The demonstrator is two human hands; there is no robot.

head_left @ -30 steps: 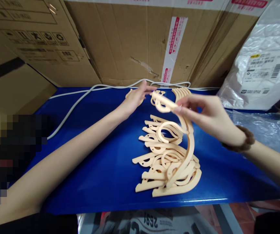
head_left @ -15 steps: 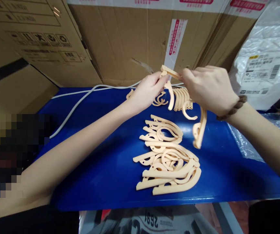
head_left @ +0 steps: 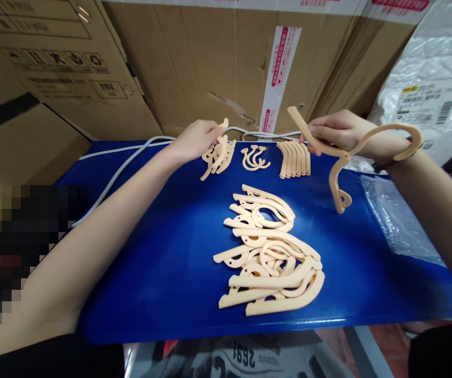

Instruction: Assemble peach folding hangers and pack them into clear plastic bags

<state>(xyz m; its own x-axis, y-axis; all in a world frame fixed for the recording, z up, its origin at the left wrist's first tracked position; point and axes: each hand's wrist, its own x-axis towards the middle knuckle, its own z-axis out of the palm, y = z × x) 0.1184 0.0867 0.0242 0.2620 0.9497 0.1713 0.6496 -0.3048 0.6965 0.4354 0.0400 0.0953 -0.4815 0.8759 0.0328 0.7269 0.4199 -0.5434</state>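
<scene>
My right hand (head_left: 338, 128), at the back right, is closed on a beige folding hanger (head_left: 338, 169) with a curved hook and two arms; one arm points up left, the other hangs down. Toward the back left, my left hand (head_left: 197, 137) pinches a loose beige hanger arm (head_left: 222, 146). Just beneath it lies a small pile of similar arms (head_left: 211, 161). Several loose hooks (head_left: 254, 158) are grouped beside that pile. Farther right, several straight-edged arms (head_left: 293, 160) lie side by side in a row. Folded hangers (head_left: 276, 278) overlap in a stack at the middle front.
Everything lies on a blue table (head_left: 150, 262). Cardboard boxes (head_left: 194, 63) stand along the back and left. A white cable (head_left: 119, 184) runs along the rear edge. Clear plastic wrap (head_left: 402, 226) lies at right, below a white wrapped parcel (head_left: 414, 89).
My hands have moved apart. The left went left to the pile and now has a loose arm; the right drew the hanger to the right and turned it, hook swinging outward.
</scene>
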